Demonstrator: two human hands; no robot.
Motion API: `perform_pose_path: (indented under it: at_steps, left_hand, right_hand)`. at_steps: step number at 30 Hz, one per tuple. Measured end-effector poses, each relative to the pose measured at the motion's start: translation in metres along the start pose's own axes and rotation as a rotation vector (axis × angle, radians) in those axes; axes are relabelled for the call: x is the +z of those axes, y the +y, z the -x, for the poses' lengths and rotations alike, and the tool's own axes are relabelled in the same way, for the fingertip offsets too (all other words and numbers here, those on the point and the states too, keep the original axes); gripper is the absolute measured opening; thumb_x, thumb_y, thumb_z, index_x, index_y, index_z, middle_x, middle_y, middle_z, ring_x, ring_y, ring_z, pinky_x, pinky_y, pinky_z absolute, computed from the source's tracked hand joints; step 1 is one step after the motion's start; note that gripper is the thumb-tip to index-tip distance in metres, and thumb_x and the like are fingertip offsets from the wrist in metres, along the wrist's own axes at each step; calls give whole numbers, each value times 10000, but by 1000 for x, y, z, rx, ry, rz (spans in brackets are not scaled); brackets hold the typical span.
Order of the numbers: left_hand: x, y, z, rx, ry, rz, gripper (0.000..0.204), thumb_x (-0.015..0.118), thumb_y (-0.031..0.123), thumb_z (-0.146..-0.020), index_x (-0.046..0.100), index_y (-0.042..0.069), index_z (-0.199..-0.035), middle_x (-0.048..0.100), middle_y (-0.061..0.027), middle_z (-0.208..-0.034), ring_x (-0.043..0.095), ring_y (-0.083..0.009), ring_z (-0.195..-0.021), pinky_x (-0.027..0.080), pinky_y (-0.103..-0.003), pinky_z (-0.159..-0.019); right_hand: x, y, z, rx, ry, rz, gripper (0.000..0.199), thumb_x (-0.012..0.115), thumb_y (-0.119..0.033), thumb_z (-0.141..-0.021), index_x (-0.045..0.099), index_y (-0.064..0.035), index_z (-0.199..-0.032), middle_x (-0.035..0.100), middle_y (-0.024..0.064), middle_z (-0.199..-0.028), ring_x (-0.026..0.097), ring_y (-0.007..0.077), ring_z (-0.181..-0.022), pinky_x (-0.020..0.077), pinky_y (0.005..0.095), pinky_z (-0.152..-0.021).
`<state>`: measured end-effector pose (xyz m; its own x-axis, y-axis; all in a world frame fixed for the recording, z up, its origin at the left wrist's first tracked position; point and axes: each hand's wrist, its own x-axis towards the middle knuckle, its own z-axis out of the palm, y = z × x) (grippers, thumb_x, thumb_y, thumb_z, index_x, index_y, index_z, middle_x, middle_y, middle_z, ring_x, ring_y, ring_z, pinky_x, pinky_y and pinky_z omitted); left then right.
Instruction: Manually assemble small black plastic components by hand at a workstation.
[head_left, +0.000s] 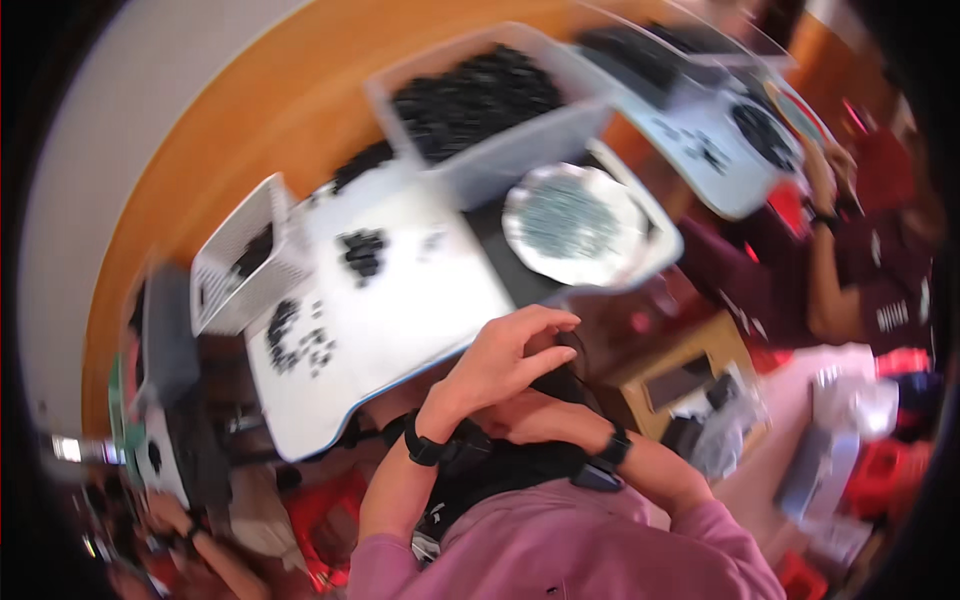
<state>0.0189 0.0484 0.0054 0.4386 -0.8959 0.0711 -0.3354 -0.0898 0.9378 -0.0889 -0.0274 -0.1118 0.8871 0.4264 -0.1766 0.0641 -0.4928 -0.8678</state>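
Head view, blurred: nearest the person, the left hand (500, 360) and right hand (545, 412) meet just below the white tabletop (420, 290) edge, fingers curled together around a small dark object (560, 372); whether they clamp it cannot be told. Farther on the tabletop lie black small parts (362, 250), beyond them a silvery plate (575, 222), then a clear bin (480, 105).

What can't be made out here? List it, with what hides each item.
Head view, all motion-blurred:
- Small black object: kind unclear; left hand covers it.
- Right hand: mostly hidden beneath the left hand and wrist.
- Small black pieces on the white worktable: shapes smeared by blur.
- Contents of the round silver dish: too blurred to identify.
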Motion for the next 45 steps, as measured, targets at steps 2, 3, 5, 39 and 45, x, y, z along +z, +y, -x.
perform_pose_path:
  at_steps: [2, 3, 5, 39, 45]
  left_hand:
    - [-49, 0, 29, 20, 137, 5, 336, 755, 91, -926, 712, 34, -1254, 755, -91, -1107, 703, -164, -980, 563, -314, -886]
    - [-76, -1, 46, 11, 186, -13, 336, 755, 91, -926, 712, 34, -1254, 755, -91, -1107, 703, -164, -980, 563, -314, -886]
    - [-100, -9, 70, -107, 417, -3, 272, 749, 101, -931, 747, 47, -1198, 773, -56, -986, 683, -119, -886, 544, -282, -823]
    - [-150, -105, 69, -50, 873, -650, 190, 807, 135, -821, 754, 102, -1001, 708, -29, -922, 636, -245, -888, 497, -385, -818]
    - [-146, -98, 66, -86, 833, -736, 343, 839, 166, -801, 745, 130, -1130, 654, -29, -1050, 614, -239, -1018, 465, -386, -867]
  right_hand:
    - [-20, -43, -18, 11, -121, 4, 127, 627, -125, -912, 704, -25, -918, 719, 167, -848, 719, 322, -772, 530, 464, -718]
    - [-33, -74, -30, 1, -110, -10, 130, 638, -130, -910, 708, -21, -923, 718, 157, -857, 712, 330, -777, 533, 454, -723]
    - [-52, -98, -40, -20, -148, 6, 134, 650, -135, -908, 711, -17, -928, 717, 148, -866, 705, 337, -781, 535, 443, -728]
    - [-113, -58, -178, 35, 884, 326, 79, 721, -127, -864, 744, -75, -918, 709, 110, -917, 697, 342, -813, 549, 430, -730]
    - [-106, -65, -174, -50, 802, 256, 74, 741, -123, -860, 741, -86, -924, 714, 81, -895, 655, 262, -680, 529, 378, -658]
